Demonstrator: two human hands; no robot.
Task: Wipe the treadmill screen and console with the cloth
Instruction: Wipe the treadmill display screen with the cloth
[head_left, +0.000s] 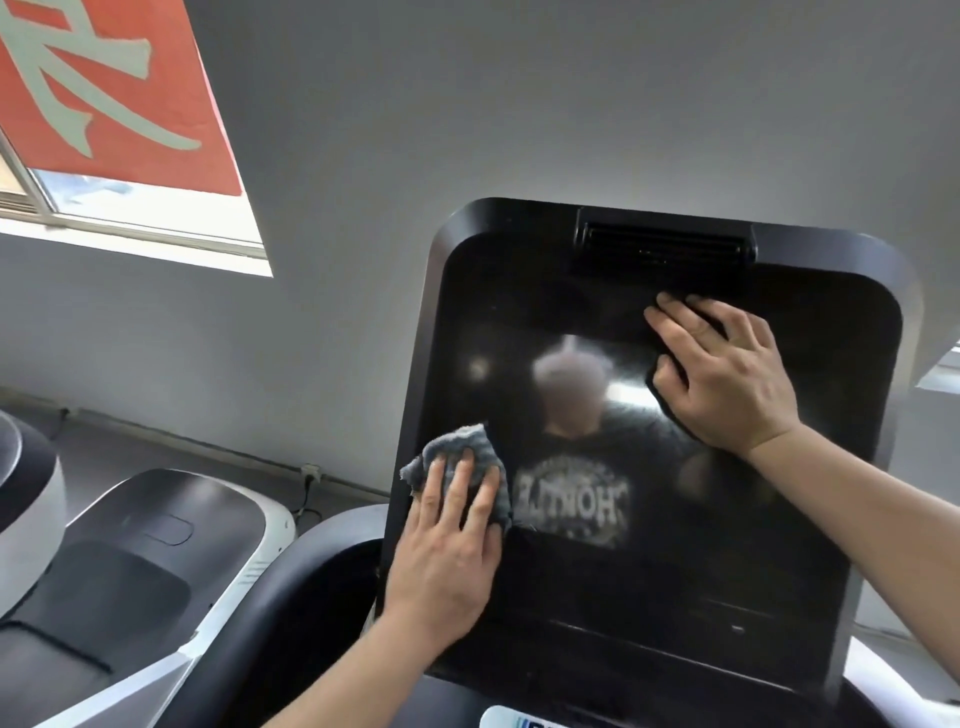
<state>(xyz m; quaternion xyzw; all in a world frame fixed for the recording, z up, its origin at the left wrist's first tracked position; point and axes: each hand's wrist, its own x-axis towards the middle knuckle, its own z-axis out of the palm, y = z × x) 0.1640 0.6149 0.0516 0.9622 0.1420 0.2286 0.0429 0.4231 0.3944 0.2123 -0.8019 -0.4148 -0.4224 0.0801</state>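
Left hand (447, 545) flat, fingers straight, pressing grey cloth (462, 467) onto lower-left of treadmill screen (649, 519), just inside the bezel. Right hand (727, 374) spread, fingers extended, pressing a dark cloth (670, 400) against the upper-right screen area, just below the vent slot (662, 249). Neither hand curls round its cloth; both pin it with open palms. Screen is dark, glossy, reflecting the person. Neighbouring treadmill console (156, 545) sits left; window (156, 208) with red banner (104, 88) upper left.
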